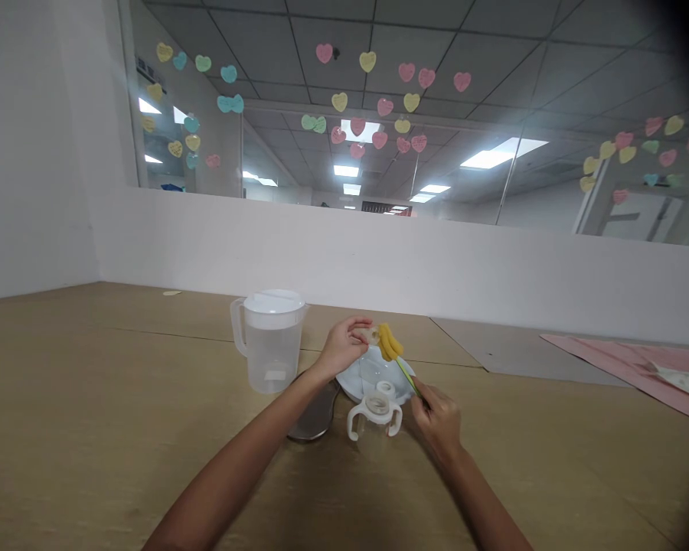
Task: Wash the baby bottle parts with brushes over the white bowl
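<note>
My left hand is closed in a pinch on a small pale rubbery piece, held above a white plate. My right hand grips the thin green handle of a brush whose yellow sponge head touches that small piece. In front of the plate stands a white two-handled collar of a baby cup. Inside the plate rests a small white part.
A clear plastic pitcher with a white lid stands left of the plate. A round metal lid lies flat under my left forearm. A pink cloth lies at the far right on the wooden table. A low white wall runs behind.
</note>
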`<state>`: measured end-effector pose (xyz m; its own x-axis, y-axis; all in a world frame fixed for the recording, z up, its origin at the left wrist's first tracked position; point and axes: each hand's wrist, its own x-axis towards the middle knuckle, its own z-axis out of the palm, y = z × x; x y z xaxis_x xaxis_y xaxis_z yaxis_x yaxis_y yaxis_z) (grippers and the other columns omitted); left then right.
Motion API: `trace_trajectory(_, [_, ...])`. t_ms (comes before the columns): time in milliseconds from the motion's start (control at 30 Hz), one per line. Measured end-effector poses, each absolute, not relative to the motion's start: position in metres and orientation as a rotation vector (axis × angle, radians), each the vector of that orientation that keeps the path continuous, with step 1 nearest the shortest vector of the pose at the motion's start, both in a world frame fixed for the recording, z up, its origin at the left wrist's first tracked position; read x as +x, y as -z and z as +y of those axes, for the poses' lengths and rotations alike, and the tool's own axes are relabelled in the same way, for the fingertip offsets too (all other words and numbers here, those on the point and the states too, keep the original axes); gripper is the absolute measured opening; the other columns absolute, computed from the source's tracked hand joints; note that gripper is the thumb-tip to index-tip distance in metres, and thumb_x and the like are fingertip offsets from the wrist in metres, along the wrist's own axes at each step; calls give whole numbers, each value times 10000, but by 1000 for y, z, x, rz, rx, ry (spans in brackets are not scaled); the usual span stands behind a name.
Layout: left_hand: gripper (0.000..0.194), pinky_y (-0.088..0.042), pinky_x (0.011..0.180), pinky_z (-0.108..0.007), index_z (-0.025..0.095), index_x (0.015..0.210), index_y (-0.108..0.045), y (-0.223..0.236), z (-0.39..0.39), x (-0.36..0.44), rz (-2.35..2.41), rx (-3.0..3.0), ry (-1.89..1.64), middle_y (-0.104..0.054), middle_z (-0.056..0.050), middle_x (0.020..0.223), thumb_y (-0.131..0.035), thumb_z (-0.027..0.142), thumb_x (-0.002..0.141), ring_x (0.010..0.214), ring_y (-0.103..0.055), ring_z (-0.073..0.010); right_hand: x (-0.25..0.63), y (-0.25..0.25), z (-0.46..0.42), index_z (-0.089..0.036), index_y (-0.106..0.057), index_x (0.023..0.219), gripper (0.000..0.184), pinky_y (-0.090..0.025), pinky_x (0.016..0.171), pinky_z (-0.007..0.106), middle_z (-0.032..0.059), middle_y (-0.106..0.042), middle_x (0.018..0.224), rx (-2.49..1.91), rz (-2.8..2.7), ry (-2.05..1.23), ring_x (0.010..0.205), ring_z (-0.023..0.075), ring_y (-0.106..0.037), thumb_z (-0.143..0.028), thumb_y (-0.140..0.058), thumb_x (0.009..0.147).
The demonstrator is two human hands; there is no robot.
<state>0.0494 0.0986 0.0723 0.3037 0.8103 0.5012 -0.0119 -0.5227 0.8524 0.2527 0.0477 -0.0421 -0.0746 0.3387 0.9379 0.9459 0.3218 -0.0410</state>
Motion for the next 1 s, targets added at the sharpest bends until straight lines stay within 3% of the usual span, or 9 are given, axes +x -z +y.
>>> trace_trajectory(167, [294, -433, 680, -212, 171, 942, -618, -72, 98, 47, 957, 2069, -1368, -638, -16, 921, -589, 187, 650, 742, -516, -111, 252, 45, 49, -121, -677, 866, 305, -413, 493, 223, 51, -634, 602, -1188, -1660, 812, 499, 130, -550, -158, -398, 749])
trace_trajectory(300, [268, -408, 773, -242, 205, 900, -640, -68, 97, 47, 1037, 2189, -1422, -636, 3, 933, -641, 308, 653, 833, -513, -138, 249, 42, 47, -122, -678, 869, 304, -414, 500, 223, 49, -630, 592, -1143, -1706, 818, 498, 129, -549, -148, -399, 749])
trace_trajectory(467, [278, -412, 721, -227, 175, 860, -636, -68, 95, 47, 1086, 2246, -1406, -623, -15, 866, -659, 350, 647, 731, -519, -124, 246, 40, 45, -115, -681, 861, 297, -415, 523, 211, 46, -623, 575, -1055, -1789, 796, 504, 119, -546, -114, -408, 742])
trace_trajectory(600, [228, -413, 676, -234, 181, 874, -628, -69, 96, 46, 1086, 2278, -1509, -587, -12, 833, -614, 324, 696, 670, -490, -112, 248, 40, 47, -133, -686, 858, 311, -415, 520, 219, 53, -646, 620, -1164, -1722, 811, 523, 131, -564, -134, -402, 731])
trace_trajectory(733, [187, -418, 713, -254, 190, 905, -616, -69, 102, 42, 1021, 2262, -1601, -590, -14, 874, -551, 200, 731, 747, -510, -126, 250, 39, 47, -100, -675, 873, 330, -424, 508, 237, 74, -659, 658, -1307, -1627, 764, 535, 154, -581, -150, -385, 722])
trace_trajectory(1000, [372, -465, 661, -229, 148, 1028, -545, -61, 108, 53, 730, 1819, -1447, -578, -56, 941, -583, 130, 658, 676, -537, -84, 250, 39, 45, -82, -666, 864, 296, -449, 505, 234, 81, -653, 650, -1118, -1630, 725, 513, 141, -567, -150, -404, 744])
